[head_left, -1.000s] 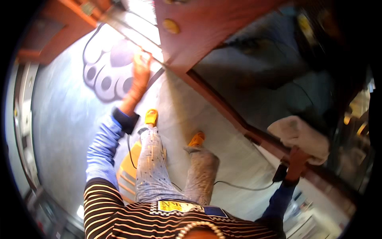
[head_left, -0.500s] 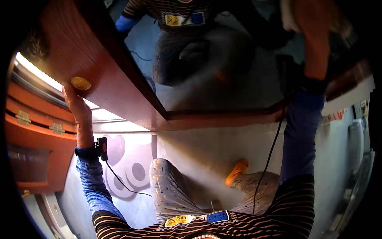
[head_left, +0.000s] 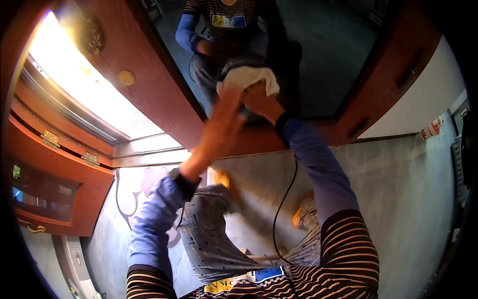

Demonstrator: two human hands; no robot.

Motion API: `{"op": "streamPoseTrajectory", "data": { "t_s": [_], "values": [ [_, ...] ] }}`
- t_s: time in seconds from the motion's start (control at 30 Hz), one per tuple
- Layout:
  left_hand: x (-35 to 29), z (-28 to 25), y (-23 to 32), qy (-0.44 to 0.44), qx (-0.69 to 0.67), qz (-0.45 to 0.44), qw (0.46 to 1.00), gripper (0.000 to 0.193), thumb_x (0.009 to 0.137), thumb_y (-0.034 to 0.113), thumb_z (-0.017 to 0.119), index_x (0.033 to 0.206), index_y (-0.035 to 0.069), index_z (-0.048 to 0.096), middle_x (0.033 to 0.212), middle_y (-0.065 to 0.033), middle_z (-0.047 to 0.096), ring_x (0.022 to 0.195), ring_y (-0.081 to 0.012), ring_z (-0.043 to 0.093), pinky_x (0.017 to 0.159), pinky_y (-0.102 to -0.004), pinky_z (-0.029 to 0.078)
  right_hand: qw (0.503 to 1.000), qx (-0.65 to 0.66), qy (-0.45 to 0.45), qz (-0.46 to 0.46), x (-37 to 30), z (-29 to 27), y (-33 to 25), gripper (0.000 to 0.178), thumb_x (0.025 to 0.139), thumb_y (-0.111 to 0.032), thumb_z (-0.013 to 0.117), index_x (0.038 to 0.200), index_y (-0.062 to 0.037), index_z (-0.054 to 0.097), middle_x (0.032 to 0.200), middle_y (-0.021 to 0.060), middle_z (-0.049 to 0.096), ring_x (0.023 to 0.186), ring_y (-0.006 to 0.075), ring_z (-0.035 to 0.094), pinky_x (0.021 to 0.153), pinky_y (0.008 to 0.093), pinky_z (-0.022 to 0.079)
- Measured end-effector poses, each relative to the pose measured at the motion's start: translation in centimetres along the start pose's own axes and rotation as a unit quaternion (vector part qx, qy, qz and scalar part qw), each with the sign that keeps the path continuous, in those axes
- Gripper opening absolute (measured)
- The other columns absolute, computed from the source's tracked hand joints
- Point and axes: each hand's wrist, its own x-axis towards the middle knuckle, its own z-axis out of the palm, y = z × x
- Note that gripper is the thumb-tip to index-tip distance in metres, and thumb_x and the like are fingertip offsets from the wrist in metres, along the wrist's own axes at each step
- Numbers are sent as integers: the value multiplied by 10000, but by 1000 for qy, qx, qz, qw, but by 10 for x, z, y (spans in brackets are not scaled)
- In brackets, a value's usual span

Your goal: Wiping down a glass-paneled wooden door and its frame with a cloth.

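A white cloth [head_left: 246,77] is bunched at the lower part of the dark glass panel [head_left: 323,65], which sits in a reddish-brown wooden frame [head_left: 144,60]. My right hand [head_left: 264,102] grips the cloth at the glass, its fingers partly hidden by the folds. Just left of it, my left hand [head_left: 221,124] is smeared by motion. Its fingers look stretched out toward the cloth; whether they touch it I cannot tell. The glass mirrors my striped top and blue sleeves. A dark band circles each wrist.
A round yellowish disc [head_left: 126,78] sits on the wooden frame. Bright light enters through a gap [head_left: 84,74] on the left, beside a hinged wooden panel [head_left: 84,199]. A thin black cable [head_left: 281,209] hangs near my right arm. A red-and-white container [head_left: 431,129] stands at right.
My left hand has left the frame's edge near the disc and moved right to the glass. My right hand has come down and left with the cloth. The view has shifted.
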Motion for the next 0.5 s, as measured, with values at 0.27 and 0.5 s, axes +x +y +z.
{"op": "streamPoseTrajectory", "data": {
  "t_s": [0.27, 0.5],
  "values": [
    [-54, 115, -11, 28, 96, -100, 990, 799, 842, 329, 602, 1420, -48, 199, 1461, -319, 139, 1303, -497, 256, 1013, -547, 320, 969, 223, -93, 46, -81, 24, -23, 232, 859, -217, 525, 1025, -119, 656, 1036, 77, 650, 937, 249, 606, 813, 354, 472],
    [0, 76, -6, 211, 180, -90, 957, 854, 857, 499, 519, 1411, -75, 213, 1419, -399, 144, 1275, -564, 241, 1039, -622, 211, 967, 254, -9, 25, 2, -36, -16, 286, 871, -220, 510, 1109, -96, 608, 1093, 88, 626, 997, 241, 584, 847, 344, 461]
  ]
}}
